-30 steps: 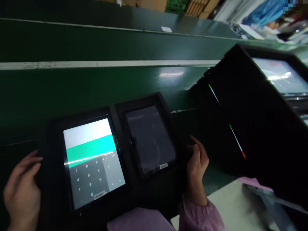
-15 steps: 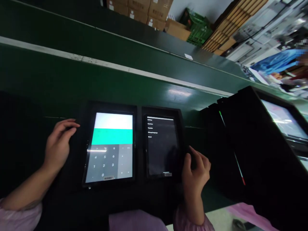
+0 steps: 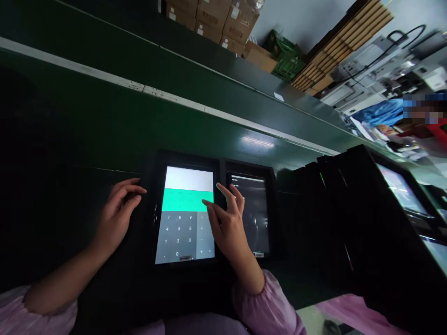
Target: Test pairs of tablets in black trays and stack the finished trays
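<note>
Right hand (image 3: 226, 228) is hovering open over the calculator tablet (image 3: 185, 237), gripping nothing, beside the dark tablet (image 3: 256, 218); left hand (image 3: 117, 214) is resting loose and empty on the green conveyor belt (image 3: 87, 125), just left of the calculator tablet.

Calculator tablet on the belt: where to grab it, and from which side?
Grip the black frame of the calculator tablet by its left edge, coming from the left, where the left hand lies nearest. The tablet lies flat, and a second tablet sits close against its right, leaving little finger room there.
</note>
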The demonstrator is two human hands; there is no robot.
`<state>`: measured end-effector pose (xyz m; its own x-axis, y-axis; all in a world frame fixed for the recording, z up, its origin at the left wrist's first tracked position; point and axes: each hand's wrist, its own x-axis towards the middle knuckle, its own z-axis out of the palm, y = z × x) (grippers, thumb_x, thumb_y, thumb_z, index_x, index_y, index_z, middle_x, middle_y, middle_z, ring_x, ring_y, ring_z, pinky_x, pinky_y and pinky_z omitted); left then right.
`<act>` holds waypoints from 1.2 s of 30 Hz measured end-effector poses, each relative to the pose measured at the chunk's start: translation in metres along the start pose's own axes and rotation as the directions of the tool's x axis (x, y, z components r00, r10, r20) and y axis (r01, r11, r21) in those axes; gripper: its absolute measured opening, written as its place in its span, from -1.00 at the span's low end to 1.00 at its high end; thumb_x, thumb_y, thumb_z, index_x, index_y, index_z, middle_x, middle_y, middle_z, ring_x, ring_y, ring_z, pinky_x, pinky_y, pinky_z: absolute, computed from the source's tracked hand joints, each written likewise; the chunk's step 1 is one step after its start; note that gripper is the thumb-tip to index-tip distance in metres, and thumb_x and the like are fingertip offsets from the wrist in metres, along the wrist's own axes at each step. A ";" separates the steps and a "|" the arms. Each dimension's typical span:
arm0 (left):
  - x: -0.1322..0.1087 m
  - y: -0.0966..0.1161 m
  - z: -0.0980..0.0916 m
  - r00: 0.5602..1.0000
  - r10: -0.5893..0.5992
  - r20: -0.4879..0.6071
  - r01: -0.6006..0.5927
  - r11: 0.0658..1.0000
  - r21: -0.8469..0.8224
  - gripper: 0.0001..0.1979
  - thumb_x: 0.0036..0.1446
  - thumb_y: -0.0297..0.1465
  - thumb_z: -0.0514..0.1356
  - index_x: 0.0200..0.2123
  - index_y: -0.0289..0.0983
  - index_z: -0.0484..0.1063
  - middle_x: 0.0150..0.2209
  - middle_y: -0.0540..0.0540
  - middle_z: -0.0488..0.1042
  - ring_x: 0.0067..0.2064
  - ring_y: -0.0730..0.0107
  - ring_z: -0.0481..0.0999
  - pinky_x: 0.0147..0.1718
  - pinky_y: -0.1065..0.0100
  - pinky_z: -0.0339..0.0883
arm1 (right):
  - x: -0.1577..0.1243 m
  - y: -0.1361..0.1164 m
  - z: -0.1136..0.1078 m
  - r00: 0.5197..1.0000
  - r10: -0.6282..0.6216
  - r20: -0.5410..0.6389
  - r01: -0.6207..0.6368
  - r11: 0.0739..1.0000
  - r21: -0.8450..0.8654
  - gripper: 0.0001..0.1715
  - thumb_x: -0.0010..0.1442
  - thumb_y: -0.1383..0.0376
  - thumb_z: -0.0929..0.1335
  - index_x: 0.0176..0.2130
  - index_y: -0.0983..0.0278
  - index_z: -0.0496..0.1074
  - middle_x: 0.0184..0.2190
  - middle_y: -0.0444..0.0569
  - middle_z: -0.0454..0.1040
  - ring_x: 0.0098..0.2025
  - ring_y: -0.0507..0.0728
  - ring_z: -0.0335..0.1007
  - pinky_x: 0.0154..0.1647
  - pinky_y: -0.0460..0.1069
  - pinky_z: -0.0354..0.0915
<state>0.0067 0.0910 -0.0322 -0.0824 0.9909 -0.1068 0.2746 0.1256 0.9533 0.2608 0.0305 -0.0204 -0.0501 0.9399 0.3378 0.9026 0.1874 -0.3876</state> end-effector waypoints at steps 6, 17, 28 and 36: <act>-0.002 -0.004 0.000 1.000 -0.013 0.015 0.013 1.000 0.007 -0.86 0.20 -0.29 0.17 -0.29 -0.16 0.51 0.13 -0.07 0.43 0.28 0.07 0.33 0.21 0.04 0.25 | -0.005 0.009 0.004 0.997 0.063 -0.038 -0.063 0.998 -0.011 -0.66 0.42 0.29 0.27 -0.11 0.13 0.65 0.37 0.03 0.22 0.49 0.46 -0.23 0.28 0.57 0.15; -0.008 -0.009 0.006 0.993 0.064 0.099 -0.088 0.961 0.261 -0.63 0.18 -0.15 0.22 0.05 -0.05 0.42 0.32 -0.09 0.22 0.36 -0.02 0.23 0.20 -0.02 0.33 | -0.007 0.006 0.004 0.998 0.042 -0.050 -0.041 0.999 0.014 -0.66 0.41 0.33 0.27 -0.11 0.18 0.65 0.34 0.07 0.27 0.49 0.46 -0.23 0.29 0.55 0.16; -0.018 0.003 0.014 0.981 -0.005 0.195 -0.071 0.920 0.385 -0.33 0.11 -0.11 0.27 0.28 -0.02 0.22 0.44 -0.17 -0.04 0.47 -0.12 0.01 0.29 -0.18 0.23 | -0.008 -0.018 -0.004 0.958 -0.228 0.176 0.200 0.966 0.162 -0.67 0.39 0.32 0.31 0.04 0.08 0.58 0.40 0.03 0.12 0.52 0.45 -0.32 0.34 0.47 0.19; -0.020 0.001 0.016 0.983 0.042 0.180 -0.125 0.869 0.479 -0.27 0.12 -0.06 0.28 0.32 -0.02 0.18 0.45 -0.19 -0.03 0.38 -0.15 0.20 0.24 -0.19 0.31 | -0.007 -0.007 -0.006 0.996 -0.056 -0.071 0.064 0.990 0.129 -0.66 0.38 0.39 0.28 -0.17 0.19 0.66 0.25 0.06 0.37 0.46 0.44 -0.08 0.28 0.44 0.25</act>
<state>0.0238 0.0717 -0.0333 0.1025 0.9880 -0.1156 0.7074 0.0093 0.7067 0.2574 0.0210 -0.0152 -0.0696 0.9053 0.4191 0.8349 0.2828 -0.4722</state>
